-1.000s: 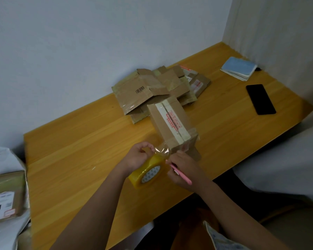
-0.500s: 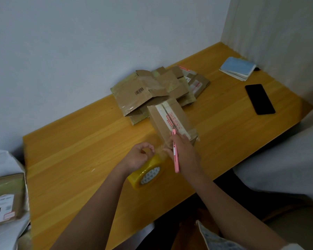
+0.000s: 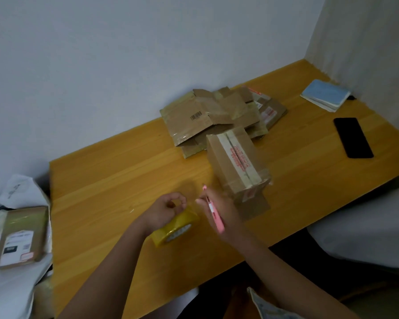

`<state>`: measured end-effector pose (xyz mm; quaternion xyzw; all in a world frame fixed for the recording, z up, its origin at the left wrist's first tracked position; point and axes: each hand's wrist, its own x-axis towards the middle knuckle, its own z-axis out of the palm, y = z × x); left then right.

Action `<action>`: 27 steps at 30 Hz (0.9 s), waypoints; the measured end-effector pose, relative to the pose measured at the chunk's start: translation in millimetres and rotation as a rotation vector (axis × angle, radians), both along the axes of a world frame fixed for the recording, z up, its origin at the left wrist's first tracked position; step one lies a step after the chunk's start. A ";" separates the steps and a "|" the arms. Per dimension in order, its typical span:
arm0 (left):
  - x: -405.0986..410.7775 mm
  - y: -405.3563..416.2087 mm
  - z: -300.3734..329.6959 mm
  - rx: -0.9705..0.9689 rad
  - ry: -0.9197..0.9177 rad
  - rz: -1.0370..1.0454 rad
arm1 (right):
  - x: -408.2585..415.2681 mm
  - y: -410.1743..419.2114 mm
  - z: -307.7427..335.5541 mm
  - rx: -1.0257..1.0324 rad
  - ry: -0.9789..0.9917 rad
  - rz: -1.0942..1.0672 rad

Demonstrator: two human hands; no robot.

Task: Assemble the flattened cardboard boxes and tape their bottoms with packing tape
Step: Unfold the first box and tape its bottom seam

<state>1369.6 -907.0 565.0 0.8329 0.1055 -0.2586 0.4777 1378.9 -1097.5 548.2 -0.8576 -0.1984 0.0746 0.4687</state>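
**Tape Roll and Pink Cutter Beside the Built Box**

The built brown cardboard box (image 3: 236, 166) stands on the yellow wooden table (image 3: 106, 180). A strip of pale tape with red print runs down the middle of its top side, over the line where two flaps meet. The tape looks smooth and a bit shiny. The cardboard looks dull and rough.

Just in front of the box, on its left, the left hand (image 3: 164, 210) curls its fingers over the round yellow roll of packing tape (image 3: 175, 227). The roll leans on its edge, so the hand likely keeps it from rolling away.

Right beside the box's near end, the right hand (image 3: 221, 210) grips a thin pink cutter (image 3: 213, 211). The cutter points up and away from the body. I think it is there to slice the tape, and this step looks almost done. The hand is a bit blurry, so I cannot tell whether any tape runs from the roll to the box.

Behind the box, touching its far end, lies a messy pile of flat brown cardboard boxes (image 3: 217, 113). They wait their turn.

Far to the right of the box lie a flat black phone (image 3: 352, 138) and a soft light-blue notebook (image 3: 325, 94).
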 end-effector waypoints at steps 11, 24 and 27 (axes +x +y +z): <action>-31.7 31.9 8.9 -0.098 -0.025 0.158 | -1.9 53.1 -22.9 0.173 0.401 -0.105; -84.8 99.9 -16.7 0.115 -0.323 0.333 | 10.2 90.0 -34.8 0.245 0.429 -0.111; -82.5 112.7 -6.3 0.397 -0.338 0.254 | 11.2 106.3 -40.2 0.277 0.517 -0.108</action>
